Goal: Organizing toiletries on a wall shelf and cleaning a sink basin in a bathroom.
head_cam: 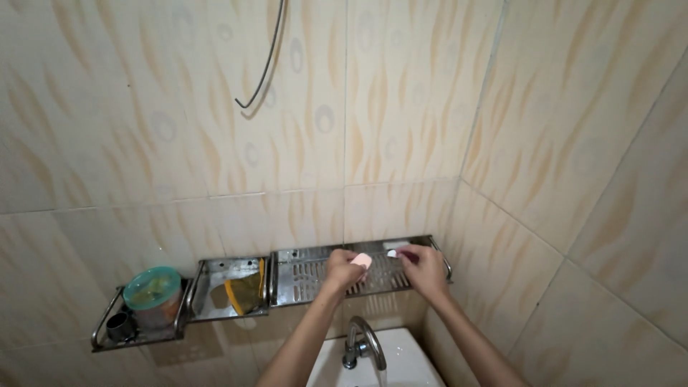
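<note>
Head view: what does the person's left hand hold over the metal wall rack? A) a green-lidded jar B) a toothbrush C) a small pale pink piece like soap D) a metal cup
C: the left hand grips a small pale pink piece above the slotted metal rack, while the green-lidded jar stands untouched on the far-left shelf.

We see wall tiles (401, 93) in cream with wavy orange-tan streaks and pale grey ovals. The shelf (315, 276) is shiny silver, the soap (362, 260) pale pink, the tub lid (152, 287) teal-green. The cloth (246, 292) is mustard yellow; the basin (408, 362) white.
</note>
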